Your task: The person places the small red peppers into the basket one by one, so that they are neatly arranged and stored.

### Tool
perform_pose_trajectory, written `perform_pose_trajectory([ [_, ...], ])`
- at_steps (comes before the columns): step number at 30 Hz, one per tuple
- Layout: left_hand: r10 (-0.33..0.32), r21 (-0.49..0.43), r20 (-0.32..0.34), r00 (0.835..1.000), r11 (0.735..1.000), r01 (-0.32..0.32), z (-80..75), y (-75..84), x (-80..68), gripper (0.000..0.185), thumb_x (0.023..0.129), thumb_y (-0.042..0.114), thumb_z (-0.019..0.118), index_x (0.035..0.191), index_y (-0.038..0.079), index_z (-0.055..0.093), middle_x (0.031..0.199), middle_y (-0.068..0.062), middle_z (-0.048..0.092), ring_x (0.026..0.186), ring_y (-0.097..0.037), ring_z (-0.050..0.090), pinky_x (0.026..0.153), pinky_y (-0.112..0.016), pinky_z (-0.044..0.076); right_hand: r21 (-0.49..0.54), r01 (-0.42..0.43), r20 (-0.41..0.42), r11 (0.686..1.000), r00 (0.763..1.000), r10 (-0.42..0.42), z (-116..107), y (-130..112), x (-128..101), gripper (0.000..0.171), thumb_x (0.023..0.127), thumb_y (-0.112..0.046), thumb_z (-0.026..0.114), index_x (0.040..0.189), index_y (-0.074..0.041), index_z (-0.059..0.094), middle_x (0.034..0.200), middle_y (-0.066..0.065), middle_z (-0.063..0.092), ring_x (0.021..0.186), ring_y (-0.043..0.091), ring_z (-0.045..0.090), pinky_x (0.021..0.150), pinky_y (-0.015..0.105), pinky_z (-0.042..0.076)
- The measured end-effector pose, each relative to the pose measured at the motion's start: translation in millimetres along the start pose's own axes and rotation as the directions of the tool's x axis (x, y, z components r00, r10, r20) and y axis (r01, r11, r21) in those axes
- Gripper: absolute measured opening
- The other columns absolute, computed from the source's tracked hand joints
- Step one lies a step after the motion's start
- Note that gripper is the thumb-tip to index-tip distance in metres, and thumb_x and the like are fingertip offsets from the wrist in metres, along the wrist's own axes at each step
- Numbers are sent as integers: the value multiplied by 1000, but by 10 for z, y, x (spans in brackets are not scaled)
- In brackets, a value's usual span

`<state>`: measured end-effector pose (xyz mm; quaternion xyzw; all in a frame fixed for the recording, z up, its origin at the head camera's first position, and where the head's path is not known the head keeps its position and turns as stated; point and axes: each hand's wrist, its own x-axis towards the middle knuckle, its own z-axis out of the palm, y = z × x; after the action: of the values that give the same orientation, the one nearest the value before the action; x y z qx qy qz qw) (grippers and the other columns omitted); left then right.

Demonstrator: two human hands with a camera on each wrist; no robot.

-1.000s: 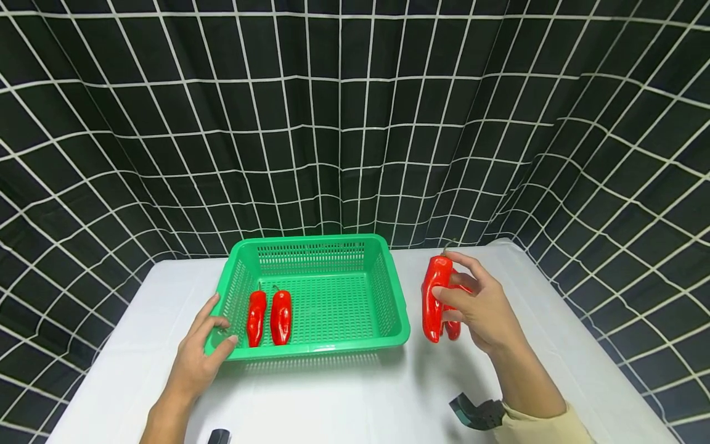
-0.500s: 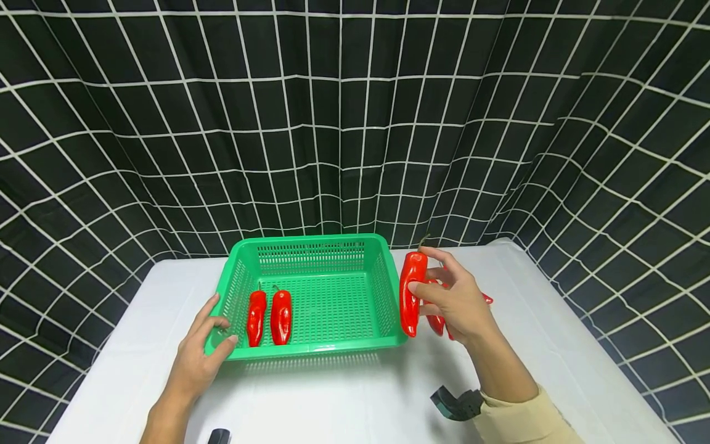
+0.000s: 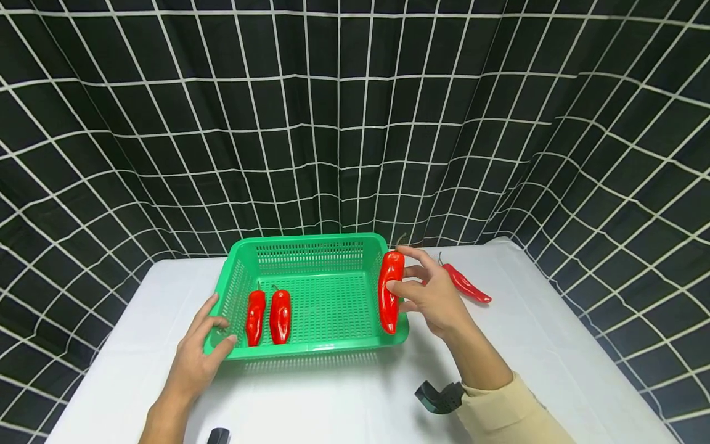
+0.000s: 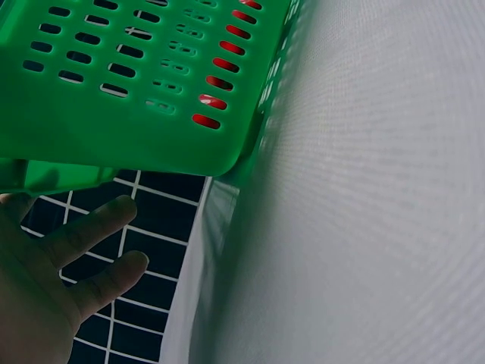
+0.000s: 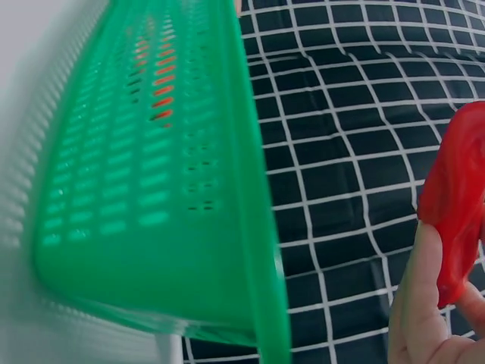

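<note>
The right hand (image 3: 432, 299) has a pinching grip on a red pepper (image 3: 389, 308), thumb on the near side, stem toward 12 o'clock and tip toward 6. That pepper hangs at the 3 o'clock rim of the green basket (image 3: 310, 349). The left hand (image 3: 195, 361) lies at 8 o'clock on the basket, its grip loose and fingers spread.

Judging this as a carry into the basket, it calls for height until the tip clears the wall, then a gentle lowering onto bare floor right of the two peppers (image 3: 280, 317) at 9 o'clock, the left hand steadying.

The head view alone shows another pepper (image 3: 467, 285) on the counter (image 3: 355, 401), at the right hand's 2 o'clock. It overlaps the held pepper with the wall; the right wrist view shows a gap between pepper and rim. The left wrist view shows two fingers extended outside the basket.
</note>
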<state>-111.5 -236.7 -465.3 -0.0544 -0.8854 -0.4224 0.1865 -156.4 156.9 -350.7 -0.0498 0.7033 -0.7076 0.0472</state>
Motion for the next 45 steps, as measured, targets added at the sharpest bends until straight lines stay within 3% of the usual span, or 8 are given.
perform_pose_trajectory([
  [19, -5, 1, -5, 1000, 1000, 5, 8, 20, 25, 14, 84, 17, 67, 94, 11, 59, 153, 4, 32, 136, -38, 31, 98, -68, 30, -47, -40, 65, 998, 997, 43, 443, 218, 289, 62, 82, -4, 74, 136, -21, 49, 112, 21, 52, 90, 34, 65, 63, 47, 57],
  [28, -5, -10, 1, 1000, 1000, 5, -1, 20, 17, 14, 84, 18, 67, 93, 11, 58, 153, 4, 32, 136, -38, 31, 98, -68, 30, -89, -49, 84, 995, 995, 57, 622, 318, 420, 63, 81, 0, 74, 136, -21, 50, 109, 21, 51, 93, 34, 60, 62, 48, 57],
  [45, 0, -18, 10, 1000, 1000, 0, -14, -1, 4, 14, 85, 18, 67, 93, 12, 58, 154, 4, 31, 137, -39, 30, 97, -70, 28, -137, -85, 160, 987, 981, 106, 920, 467, 544, 62, 81, 1, 74, 135, -18, 51, 105, 23, 50, 79, 32, 64, 60, 49, 57],
])
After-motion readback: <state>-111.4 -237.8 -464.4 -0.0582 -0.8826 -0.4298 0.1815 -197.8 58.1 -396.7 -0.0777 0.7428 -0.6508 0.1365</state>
